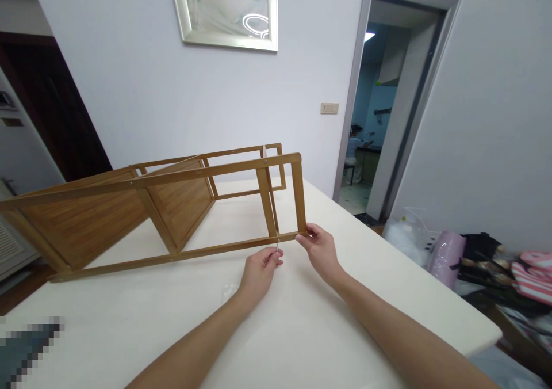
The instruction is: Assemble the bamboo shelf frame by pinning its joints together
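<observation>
A wooden shelf frame (172,205) with slatted panels lies on its side on the white table (302,331). My right hand (319,248) grips the frame's near corner, where the lower rail meets the end post. My left hand (261,268) pinches a small metal screw (278,245) against the lower rail, just below an upright.
A small clear plastic bag (228,291) lies on the table near my left wrist. Right of the table sit a pink roll (446,256), bags and clutter. A framed picture (228,9) hangs on the wall. Through the open doorway (388,107) a person sits in another room.
</observation>
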Available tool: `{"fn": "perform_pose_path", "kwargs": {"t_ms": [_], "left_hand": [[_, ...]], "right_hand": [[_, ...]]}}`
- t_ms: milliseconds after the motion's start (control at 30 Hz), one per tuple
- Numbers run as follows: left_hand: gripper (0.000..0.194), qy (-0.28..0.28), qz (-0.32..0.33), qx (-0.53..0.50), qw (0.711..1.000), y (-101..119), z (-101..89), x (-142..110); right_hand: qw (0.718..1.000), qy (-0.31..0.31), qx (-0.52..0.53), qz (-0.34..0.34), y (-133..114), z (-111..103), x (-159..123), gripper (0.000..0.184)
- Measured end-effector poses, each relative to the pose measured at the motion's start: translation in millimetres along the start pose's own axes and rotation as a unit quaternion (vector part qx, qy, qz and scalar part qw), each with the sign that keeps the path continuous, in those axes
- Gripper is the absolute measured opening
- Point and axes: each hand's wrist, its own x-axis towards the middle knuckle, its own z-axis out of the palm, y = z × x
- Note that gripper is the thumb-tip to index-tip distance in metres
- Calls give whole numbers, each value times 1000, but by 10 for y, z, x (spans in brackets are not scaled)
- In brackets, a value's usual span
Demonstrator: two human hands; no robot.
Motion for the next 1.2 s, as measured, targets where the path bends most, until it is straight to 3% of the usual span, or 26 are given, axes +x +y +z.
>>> {"fn": "perform_pose_path", "kwargs": {"t_ms": [267, 567, 767, 1200], "left_hand": [[34, -6, 12, 13, 1000, 2, -13, 4], [31, -11, 8, 13, 1000, -29, 11, 21], [29, -16, 14, 20, 1000, -10, 54, 2], [38, -22, 30, -18, 999, 12, -44, -33]], "right_hand": [[998, -36, 45, 25, 72, 13, -12, 36], [974, -107, -199, -15, 91, -43, -90, 20], [965, -70, -240, -80, 72, -2, -143, 28], [954, -8, -281, -106, 45, 21, -130, 31]]}}
